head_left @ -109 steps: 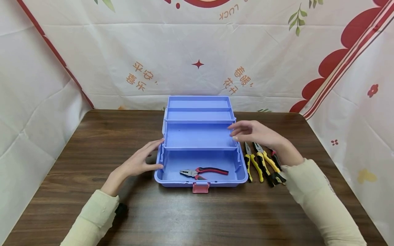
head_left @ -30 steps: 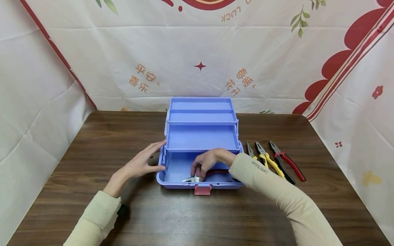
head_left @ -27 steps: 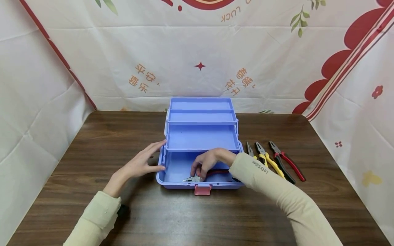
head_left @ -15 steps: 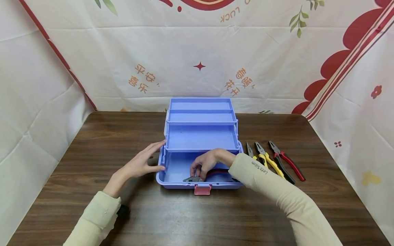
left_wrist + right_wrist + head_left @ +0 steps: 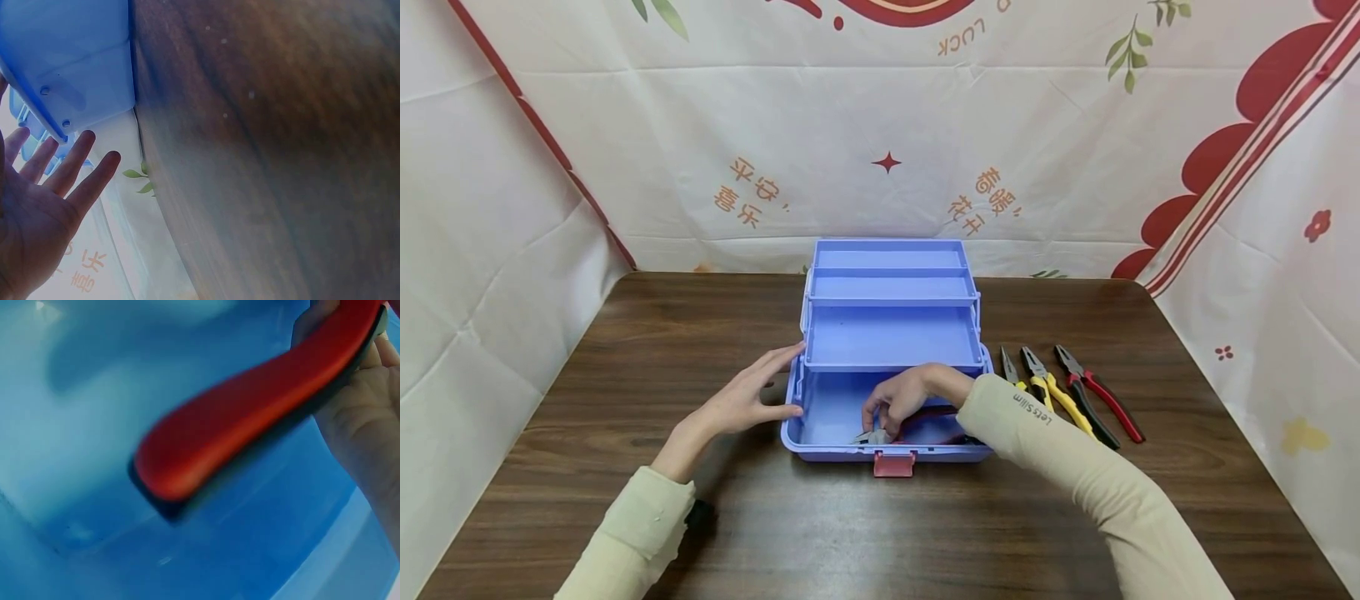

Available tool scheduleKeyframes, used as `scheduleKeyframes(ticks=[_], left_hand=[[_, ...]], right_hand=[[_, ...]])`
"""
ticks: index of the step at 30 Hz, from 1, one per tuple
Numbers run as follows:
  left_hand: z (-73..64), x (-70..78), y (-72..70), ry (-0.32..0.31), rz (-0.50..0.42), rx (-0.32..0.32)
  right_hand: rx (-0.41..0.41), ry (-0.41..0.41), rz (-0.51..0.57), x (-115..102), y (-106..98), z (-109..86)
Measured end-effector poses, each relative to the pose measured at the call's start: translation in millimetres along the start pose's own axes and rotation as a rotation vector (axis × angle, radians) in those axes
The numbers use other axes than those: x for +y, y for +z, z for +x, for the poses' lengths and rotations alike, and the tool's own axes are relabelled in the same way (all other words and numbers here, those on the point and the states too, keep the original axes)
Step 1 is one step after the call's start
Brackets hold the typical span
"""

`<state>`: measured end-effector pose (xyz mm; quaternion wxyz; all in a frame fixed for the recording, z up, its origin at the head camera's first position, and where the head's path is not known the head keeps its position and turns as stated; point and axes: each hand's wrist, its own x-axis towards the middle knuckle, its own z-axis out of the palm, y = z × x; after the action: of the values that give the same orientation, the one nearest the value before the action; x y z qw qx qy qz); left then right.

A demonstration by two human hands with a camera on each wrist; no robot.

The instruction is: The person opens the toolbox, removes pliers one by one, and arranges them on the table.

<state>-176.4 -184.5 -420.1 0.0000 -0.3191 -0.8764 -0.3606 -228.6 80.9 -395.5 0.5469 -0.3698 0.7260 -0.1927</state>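
A blue toolbox (image 5: pixel 835 396) stands open with its trays raised in steps at the back. Inside its bottom compartment, my right hand (image 5: pixel 910 396) pinches red-and-black pliers (image 5: pixel 872 437) near the joint, the metal nose pointing left by the front wall. The right wrist view has one red handle (image 5: pixel 244 419) close up, reaching past the hand over the blue floor. Against the toolbox's left side, my left hand (image 5: pixel 737 400) is spread with straight fingers. In the left wrist view those fingers (image 5: pixel 75 164) stand by the blue wall; whether they all touch cannot be told.
Right of the toolbox lie yellow-handled long-nose pliers (image 5: pixel 1009 363), partly behind the right sleeve, yellow-and-black pliers (image 5: pixel 1063 400) and red-and-black pliers (image 5: pixel 1097 392). A pink latch (image 5: pixel 893 464) hangs at the toolbox front. A printed cloth (image 5: pixel 880 108) borders the brown table (image 5: pixel 700 317).
From above the trays, my right hand has come down into the bottom compartment and taken hold of the pliers. Their nose has shifted slightly right and toward the front wall. My left hand stays put.
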Motion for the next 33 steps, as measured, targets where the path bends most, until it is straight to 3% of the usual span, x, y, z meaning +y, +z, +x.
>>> scheduleKeyframes(ticks=[12, 24, 33], left_hand=[[0.1, 3.4, -0.3, -0.005, -0.001, -0.010], [-0.8, 2.3, 0.3, -0.006, 0.003, 0.002], [-1.1, 1.4, 0.7, -0.028, -0.007, -0.014]], right_hand=[[-0.022, -0.024, 0.052, -16, -5, -13.1], [0.020, -0.061, 0.052, -25, -10, -39.0], [0.088, -0.083, 0.080, -21, -15, -69.1]])
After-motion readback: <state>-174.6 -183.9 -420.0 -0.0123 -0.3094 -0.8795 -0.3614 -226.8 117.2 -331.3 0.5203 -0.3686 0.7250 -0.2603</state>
